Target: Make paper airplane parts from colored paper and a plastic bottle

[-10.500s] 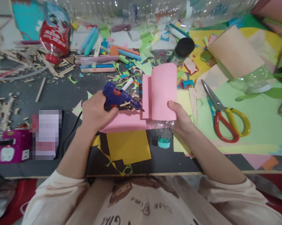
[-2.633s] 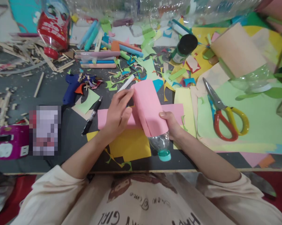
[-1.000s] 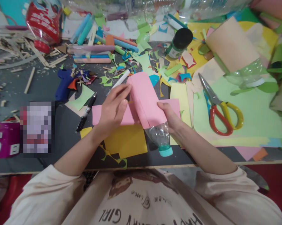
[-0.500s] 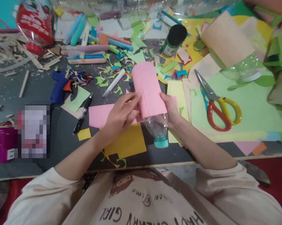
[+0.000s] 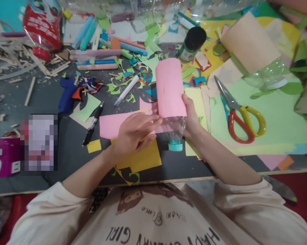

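Note:
A clear plastic bottle [image 5: 174,127] wrapped in pink paper [image 5: 170,86] tilts slightly, its teal cap [image 5: 175,146] pointing towards me. My right hand [image 5: 191,114] is closed around its right side, thumb on the paper and the other fingers mostly hidden behind. At the lower left edge of the wrap, the fingertips of my left hand [image 5: 136,131] touch or nearly touch the paper. Its fingers are stretched out, thumb apart, with nothing seen in them. Beneath that hand lie a flat pink sheet [image 5: 109,125] and a yellow sheet [image 5: 148,158].
To the right, open scissors [image 5: 236,109] rest on green paper [image 5: 278,115], below a tan-wrapped bottle [image 5: 251,44]. A black-capped jar [image 5: 192,42] stands beyond. On the left are a blue glue gun [image 5: 68,95], a black pen [image 5: 93,124], markers [image 5: 97,52] and paper scraps.
The wrapped bottle has risen slightly away from me and turned more upright in view. My left hand has slid from the paper's side down to its lower edge, fingers straighter.

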A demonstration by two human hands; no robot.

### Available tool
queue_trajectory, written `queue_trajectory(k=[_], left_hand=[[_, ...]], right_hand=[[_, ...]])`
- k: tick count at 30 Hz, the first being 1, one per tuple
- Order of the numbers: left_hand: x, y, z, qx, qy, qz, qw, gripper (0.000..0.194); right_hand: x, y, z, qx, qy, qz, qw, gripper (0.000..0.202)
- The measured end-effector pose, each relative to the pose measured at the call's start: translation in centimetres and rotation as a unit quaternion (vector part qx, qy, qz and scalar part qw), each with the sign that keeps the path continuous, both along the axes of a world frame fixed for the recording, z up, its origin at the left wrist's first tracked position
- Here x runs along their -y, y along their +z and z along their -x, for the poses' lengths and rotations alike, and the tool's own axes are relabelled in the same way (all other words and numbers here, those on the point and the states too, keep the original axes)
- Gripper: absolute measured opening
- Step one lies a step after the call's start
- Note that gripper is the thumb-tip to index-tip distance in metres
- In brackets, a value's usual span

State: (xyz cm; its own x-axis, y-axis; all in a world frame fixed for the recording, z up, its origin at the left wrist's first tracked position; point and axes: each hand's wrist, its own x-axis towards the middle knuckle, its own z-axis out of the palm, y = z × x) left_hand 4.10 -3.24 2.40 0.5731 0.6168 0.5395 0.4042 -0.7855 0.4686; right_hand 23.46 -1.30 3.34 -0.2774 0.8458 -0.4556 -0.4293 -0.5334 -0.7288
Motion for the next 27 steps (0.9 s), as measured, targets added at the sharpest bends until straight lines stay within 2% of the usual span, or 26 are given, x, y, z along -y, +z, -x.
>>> queue_trajectory(k=[2, 4, 6, 8, 10, 14, 17, 22, 27], left_hand=[[-0.4, -0.1, 0.3, -0.007, 0.052, -0.001, 0.999, 0.029], [-1.0, -0.4, 0.5, -0.040, 0.123, 0.009, 0.992, 0.027], [-1.5, -0.8, 0.6, -0.094, 0.169, 0.016, 0.981, 0.023], [-1.8, -1.2, 0.6, -0.148, 0.174, 0.033, 0.973, 0.025], [-1.9, -1.4, 0.4, -0.183, 0.166, 0.065, 0.967, 0.034], [-1.4, -1.7, 0.1, -0.175, 0.172, 0.115, 0.963, 0.044], [-1.2, -2.0, 0.0, -0.160, 0.170, 0.117, 0.965, 0.048], [-1.0, -2.4, 0.0, -0.169, 0.202, 0.083, 0.961, 0.051], [-1.3, -2.2, 0.0, -0.186, 0.237, 0.108, 0.947, 0.051]], right_hand=[[-0.3, 0.2, -0.2, -0.011, -0.010, -0.006, 1.000, 0.056], [-0.6, 0.3, -0.5, -0.008, -0.051, -0.007, 0.999, 0.056], [-0.8, 0.4, -0.7, 0.012, -0.100, 0.004, 0.995, 0.052], [-0.8, 0.3, -0.8, 0.036, -0.123, 0.021, 0.992, 0.049], [-0.9, 0.1, -0.8, 0.054, -0.117, 0.021, 0.991, 0.050], [-1.1, -0.6, -0.8, 0.103, -0.104, -0.028, 0.989, 0.059], [-1.2, -1.1, -0.7, 0.129, -0.115, -0.057, 0.983, 0.063], [-1.2, -1.6, -0.7, 0.114, -0.120, -0.079, 0.983, 0.046], [-0.8, -1.4, -0.6, 0.106, -0.148, -0.092, 0.979, 0.034]])
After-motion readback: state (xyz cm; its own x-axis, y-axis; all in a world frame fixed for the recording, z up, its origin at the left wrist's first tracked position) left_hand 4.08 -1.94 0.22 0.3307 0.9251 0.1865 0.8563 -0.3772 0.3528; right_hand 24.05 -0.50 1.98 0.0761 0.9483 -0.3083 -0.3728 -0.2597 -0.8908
